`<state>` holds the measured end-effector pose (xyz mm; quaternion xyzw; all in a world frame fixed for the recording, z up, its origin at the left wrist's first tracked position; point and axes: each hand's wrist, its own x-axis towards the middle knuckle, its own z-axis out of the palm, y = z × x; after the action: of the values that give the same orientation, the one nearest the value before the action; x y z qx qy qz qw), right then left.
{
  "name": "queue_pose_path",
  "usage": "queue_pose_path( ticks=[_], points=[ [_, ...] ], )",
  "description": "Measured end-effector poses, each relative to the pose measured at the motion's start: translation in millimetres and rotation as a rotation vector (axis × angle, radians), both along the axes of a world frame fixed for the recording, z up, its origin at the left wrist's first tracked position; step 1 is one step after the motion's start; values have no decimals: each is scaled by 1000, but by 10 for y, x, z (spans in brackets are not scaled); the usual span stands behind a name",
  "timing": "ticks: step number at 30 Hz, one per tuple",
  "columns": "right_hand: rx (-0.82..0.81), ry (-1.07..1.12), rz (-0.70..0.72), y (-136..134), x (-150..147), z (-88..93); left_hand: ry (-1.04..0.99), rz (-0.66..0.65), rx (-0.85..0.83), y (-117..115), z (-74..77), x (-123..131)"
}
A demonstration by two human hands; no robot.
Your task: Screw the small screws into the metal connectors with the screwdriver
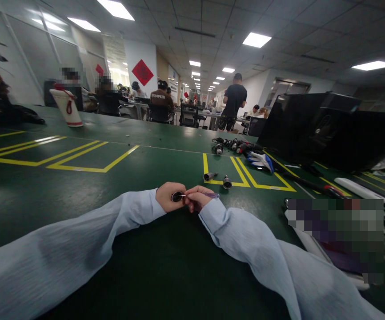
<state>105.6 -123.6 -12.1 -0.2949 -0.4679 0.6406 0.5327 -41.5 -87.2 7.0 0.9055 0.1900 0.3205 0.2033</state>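
Cylindrical part (pixel 176 197): sits in the left hand (pixel 170 198), round dark end facing the head camera.

Surroundings, by size. Green tabletop (pixel 29 191) extends beneath and beyond both hands, marked with yellow tape (pixel 75 169). Bulky black equipment (pixel 299 129) stands well to the right of and beyond the right hand (pixel 196 198); type unclear. White cup (pixel 66 106) with a red strap: far beyond the left hand, off to its left. Tangle of cables and metal fittings (pixel 234 145): beyond the right hand and to its right. Blue-and-white glove (pixel 261 161) lies just on the near side of that tangle.

Left hand: fingers curled round the cylindrical part, grasp closed, leaving only the rimmed end exposed. Right hand: fingers pinched together on a slim tool (pixel 212 195), its translucent purplish handle reaching back over the hand. Hands nearly meet; whether they touch cannot be told.

Two loose metal pieces (pixel 226 182) rest near the right hand, on its far side, by the tape. Smallest detail: thin tool shaft (pixel 183 195) points left, tip at the mouth of the cylindrical part; contact inside cannot be made out.
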Motion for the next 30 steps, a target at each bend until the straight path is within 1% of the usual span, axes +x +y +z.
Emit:
queue_pose_path(
  ticks=[4, 7, 9, 12, 14, 16, 20, 23, 26, 30],
  points=[
    [2, 58, 40, 17, 22, -2, -10, -39, -38, 6, -16, 0],
    [-4, 56, 44, -2, 21, 24, -2, -55, -43, 10, -21, -2],
    [-4, 13, 4, -29, 6, 46, 12, -54, -32, 11, -16, -3],
    [33, -77, -104, -71, -27, 64, 26, -31, 7, 11, -4, -4],
    [49, -106, -134, -77, -34, 61, 36, -15, 28, 9, 0, -3],
    [29, -88, -95, -57, -20, 50, 46, -12, 34, 6, -3, -2],
    [-41, 19, 21, 19, 24, 26, 49, 3, 39, 11, -22, -3],
    [-88, 31, 23, 44, 18, 18, 45, 7, 33, 28, -38, -9],
    [-54, 60, 9, 26, 7, 16, 39, 3, 23, 40, -49, -10],
    [21, 89, 29, -4, 51, 16, 15, 28, 32, 26, -51, -1]
  ],
)
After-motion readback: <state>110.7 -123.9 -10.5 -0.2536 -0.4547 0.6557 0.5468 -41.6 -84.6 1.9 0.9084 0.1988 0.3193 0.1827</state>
